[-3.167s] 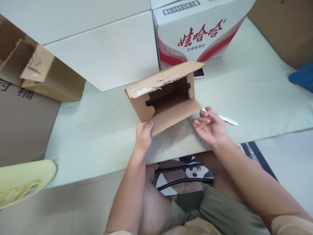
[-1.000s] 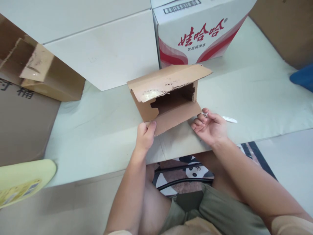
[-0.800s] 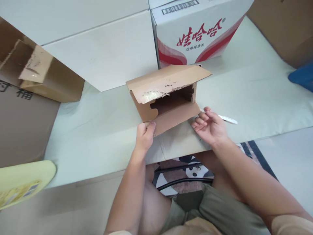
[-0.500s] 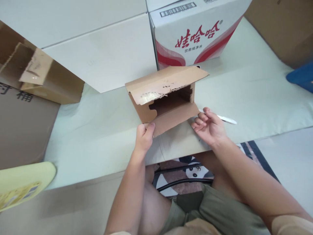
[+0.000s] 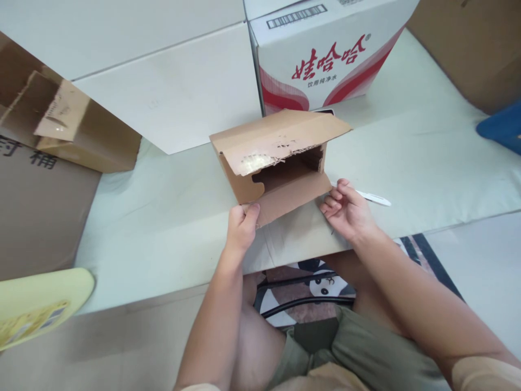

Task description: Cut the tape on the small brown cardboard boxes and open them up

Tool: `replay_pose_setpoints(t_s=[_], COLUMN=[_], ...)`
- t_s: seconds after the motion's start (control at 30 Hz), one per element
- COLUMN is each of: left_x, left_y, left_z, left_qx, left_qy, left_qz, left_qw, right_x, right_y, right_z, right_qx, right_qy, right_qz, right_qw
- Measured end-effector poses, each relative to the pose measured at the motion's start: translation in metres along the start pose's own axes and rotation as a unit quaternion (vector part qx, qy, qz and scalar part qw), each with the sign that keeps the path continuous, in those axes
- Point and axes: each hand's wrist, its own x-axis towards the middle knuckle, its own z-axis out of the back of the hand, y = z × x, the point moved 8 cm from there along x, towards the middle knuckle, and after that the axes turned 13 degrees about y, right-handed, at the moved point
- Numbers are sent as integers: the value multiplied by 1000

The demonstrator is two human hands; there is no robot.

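An opened brown cardboard box (image 5: 293, 201) lies tilted on the pale green cloth, its open end facing me and its upper flap torn along the edge. My left hand (image 5: 243, 225) pinches the lower flap at its left corner, thumb on top. My right hand (image 5: 345, 210), palm turned up and fingers curled, is beside that flap's right corner. A slim white pen-like object (image 5: 375, 199) passes behind these fingers and appears gripped there; its left tip shows by the flap. Whether the fingers also touch the flap, I cannot tell.
Behind stand a large white box (image 5: 175, 98) and a white-and-red carton (image 5: 321, 65). Brown cartons (image 5: 97, 130) are at the left, with a yellow object (image 5: 44, 304) nearer me. A blue object (image 5: 502, 127) sits at the right edge. The cloth-covered surface (image 5: 163, 228) ends above my lap.
The cardboard box has shifted very slightly right, with my left hand still on its flap. The white pen-like object has slid a little left. My right hand has barely moved.
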Motion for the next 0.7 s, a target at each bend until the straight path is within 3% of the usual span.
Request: replay_pose_setpoints(t_s=[0.1,0.23,0.3,0.47,0.7], left_x=[1,0,0,-1,-1], left_y=[-2,-3,-3,-1,0], left_z=[-1,-1,-1,-6,-10], left_qx=[-2,-14,-20,-17,-4], left_qy=[2,-5,-8,11,23], left_qz=[-2,3,4,9,-7], left_qw=[1000,1000,1000,1000,1000], right_x=[0,-3,-7,-14,-19], right_y=[-3,6,12,26,40], right_z=[0,-3,-3,3,1], right_qx=[-47,-148,-241,-481,-530], right_qy=[-2,19,25,-27,-55], right_qz=[-4,67,109,159,212], right_qw=[999,986,964,862,819])
